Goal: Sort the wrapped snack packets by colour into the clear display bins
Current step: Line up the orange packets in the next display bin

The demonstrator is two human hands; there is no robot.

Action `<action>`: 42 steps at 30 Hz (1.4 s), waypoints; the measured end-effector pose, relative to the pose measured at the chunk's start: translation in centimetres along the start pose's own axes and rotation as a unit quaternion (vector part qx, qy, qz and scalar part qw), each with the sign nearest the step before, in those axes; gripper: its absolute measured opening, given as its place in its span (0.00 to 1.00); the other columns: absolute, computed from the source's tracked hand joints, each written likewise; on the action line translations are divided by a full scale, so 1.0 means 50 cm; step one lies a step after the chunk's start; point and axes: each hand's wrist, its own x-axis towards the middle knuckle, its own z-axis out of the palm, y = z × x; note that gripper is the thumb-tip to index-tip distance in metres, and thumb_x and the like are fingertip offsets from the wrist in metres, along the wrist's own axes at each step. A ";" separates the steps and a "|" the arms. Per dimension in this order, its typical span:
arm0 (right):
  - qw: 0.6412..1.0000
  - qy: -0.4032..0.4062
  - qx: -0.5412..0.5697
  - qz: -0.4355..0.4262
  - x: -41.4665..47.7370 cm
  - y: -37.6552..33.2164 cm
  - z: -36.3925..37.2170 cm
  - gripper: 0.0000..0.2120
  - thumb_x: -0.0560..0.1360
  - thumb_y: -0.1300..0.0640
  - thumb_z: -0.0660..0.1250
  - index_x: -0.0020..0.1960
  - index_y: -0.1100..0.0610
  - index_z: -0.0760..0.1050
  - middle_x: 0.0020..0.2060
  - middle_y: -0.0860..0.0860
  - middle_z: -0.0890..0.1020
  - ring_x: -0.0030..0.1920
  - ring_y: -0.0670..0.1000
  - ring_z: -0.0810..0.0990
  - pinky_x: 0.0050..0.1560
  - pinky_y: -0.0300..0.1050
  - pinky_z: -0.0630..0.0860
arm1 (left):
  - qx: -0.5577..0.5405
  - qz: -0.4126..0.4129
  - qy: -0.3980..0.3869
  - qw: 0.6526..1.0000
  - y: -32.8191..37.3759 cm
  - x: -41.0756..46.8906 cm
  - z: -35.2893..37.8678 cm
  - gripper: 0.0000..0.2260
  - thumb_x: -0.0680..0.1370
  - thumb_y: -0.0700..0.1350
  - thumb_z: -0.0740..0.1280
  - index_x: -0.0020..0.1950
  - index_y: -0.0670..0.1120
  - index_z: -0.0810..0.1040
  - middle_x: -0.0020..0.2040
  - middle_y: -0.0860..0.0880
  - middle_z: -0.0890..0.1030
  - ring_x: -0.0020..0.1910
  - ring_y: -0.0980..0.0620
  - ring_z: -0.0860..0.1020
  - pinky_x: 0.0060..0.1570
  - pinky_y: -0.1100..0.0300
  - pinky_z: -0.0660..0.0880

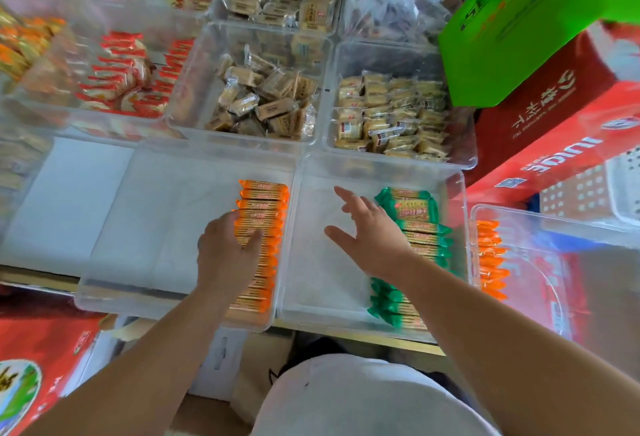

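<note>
left hand point(227, 255) rests on the orange packets point(261, 224) in the near left bin point(104, 262), fingers together, gripping nothing; right hand point(372, 231) hovers beside the green packets point(415, 228), fingers spread wide.

Two clear, smooth plastic display bins point(291, 172) sit nearest, their walls faintly glossy. The left one holds shiny orange film-wrapped snack packets point(260, 228); the right holds glossy green film-wrapped snack packets point(420, 228). Far right, a red printed cardboard carton point(554, 131) looks smooth, under a glossy bright green bag point(519, 27).
</note>
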 end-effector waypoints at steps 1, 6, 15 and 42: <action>1.000 0.019 0.009 0.005 -0.017 0.034 -0.022 0.32 0.79 0.40 0.64 0.78 0.41 0.55 0.71 0.48 0.71 0.69 0.52 0.71 0.67 0.54 0.73 | -0.020 0.056 0.016 0.998 0.037 -0.016 0.003 0.21 0.77 0.60 0.65 0.65 0.49 0.75 0.60 0.47 0.78 0.61 0.45 0.75 0.60 0.46 0.72; 0.994 0.113 0.005 0.007 -0.122 0.245 -0.114 0.24 0.76 0.46 0.70 0.70 0.48 0.72 0.63 0.49 0.77 0.60 0.53 0.78 0.60 0.51 0.76 | -0.006 0.256 -0.021 0.967 0.233 -0.113 0.079 0.22 0.75 0.58 0.66 0.62 0.47 0.78 0.59 0.49 0.79 0.59 0.49 0.73 0.60 0.56 0.69; 0.995 -0.090 -0.047 -0.016 -0.323 0.545 -0.135 0.27 0.69 0.40 0.75 0.66 0.44 0.76 0.62 0.46 0.76 0.62 0.49 0.74 0.62 0.49 0.74 | 0.152 0.371 -0.131 0.907 0.420 -0.263 0.329 0.24 0.76 0.63 0.63 0.64 0.48 0.78 0.61 0.49 0.77 0.59 0.48 0.75 0.59 0.50 0.74; 0.969 -0.134 -0.120 -0.169 -0.360 0.611 -0.080 0.42 0.67 0.36 0.75 0.74 0.43 0.60 0.72 0.43 0.61 0.68 0.53 0.70 0.68 0.54 0.70 | 0.314 0.271 -0.176 0.893 0.374 -0.390 0.384 0.32 0.81 0.63 0.54 0.82 0.53 0.50 0.80 0.60 0.35 0.80 0.54 0.39 0.78 0.41 0.47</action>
